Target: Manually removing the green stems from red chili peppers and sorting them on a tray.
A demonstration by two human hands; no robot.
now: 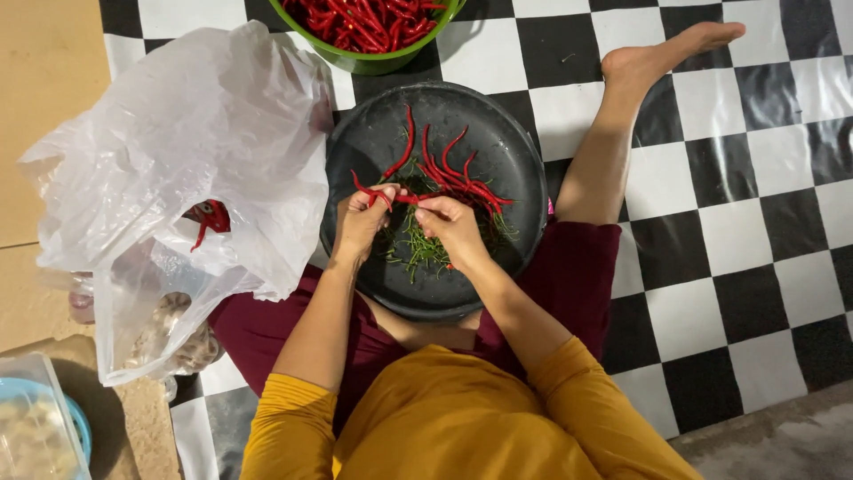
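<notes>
- The black-and-white checkered floor carried everything; a tan mat covered its left edge.
- A large, crumpled clear plastic bag lay at the left side of the floor, touching the left rim of the pan, with a red chilli showing through it near its middle.
- A round black pan rested on the person's lap, in front of the maroon skirt, between the bag and the outstretched bare leg.
- A green bowl full of red chillies stood at the top edge of the floor, just beyond the pan's far rim.
- A clear plastic container sat at the bottom left corner.
- A loose heap of red chillies lay in the centre and right half of the pan.
- A small pile of green stems lay in the near half of the pan, just under the hands.
- The left hand was over the pan's left part, fingers pressed together and pinching one end of a single chilli.
- The right hand, just beside it, had thumb and fingertips closed on the other end of that chilli, held above the stems.
</notes>
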